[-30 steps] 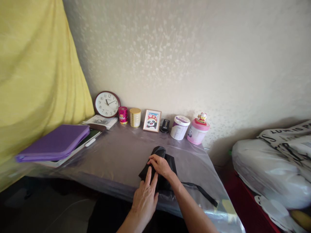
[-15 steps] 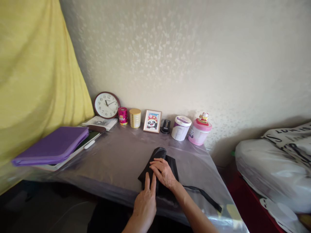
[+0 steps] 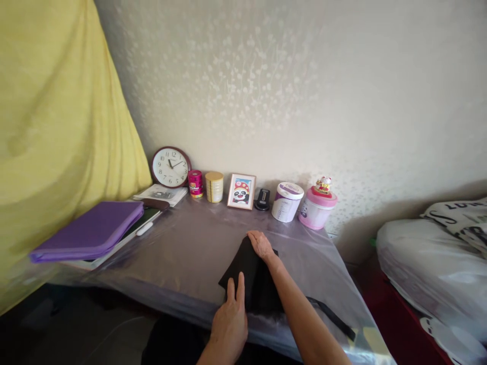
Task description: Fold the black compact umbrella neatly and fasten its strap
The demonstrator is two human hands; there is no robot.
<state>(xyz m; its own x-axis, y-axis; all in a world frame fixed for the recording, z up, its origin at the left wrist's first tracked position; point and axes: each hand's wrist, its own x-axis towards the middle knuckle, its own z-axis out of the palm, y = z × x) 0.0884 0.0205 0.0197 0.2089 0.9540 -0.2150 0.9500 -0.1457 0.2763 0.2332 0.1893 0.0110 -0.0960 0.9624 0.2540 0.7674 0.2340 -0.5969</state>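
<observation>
A folded piece of black fabric [image 3: 245, 258] lies near the front edge of the table, and a black strap [image 3: 333, 317] trails from it to the right. My left hand [image 3: 230, 319] rests at its near left part, with two fingers stretched forward over the cloth and the others tucked out of sight. At the far end, my right hand [image 3: 262, 246] lies over the top edge with its fingers flat and pointing left. My right forearm covers part of the fabric's right side.
Along the wall stand a clock [image 3: 171, 167], a pink can [image 3: 195, 184], a yellow-lidded can [image 3: 214, 187], a picture frame [image 3: 241, 191], a white tub [image 3: 287, 203] and a pink-lidded tub [image 3: 317, 208]. A purple folder [image 3: 89, 230] lies at left.
My right hand has slid forward from the middle of the fabric to its far edge. The rounded far part of the cloth now looks flatter. My left hand stays nearly in place.
</observation>
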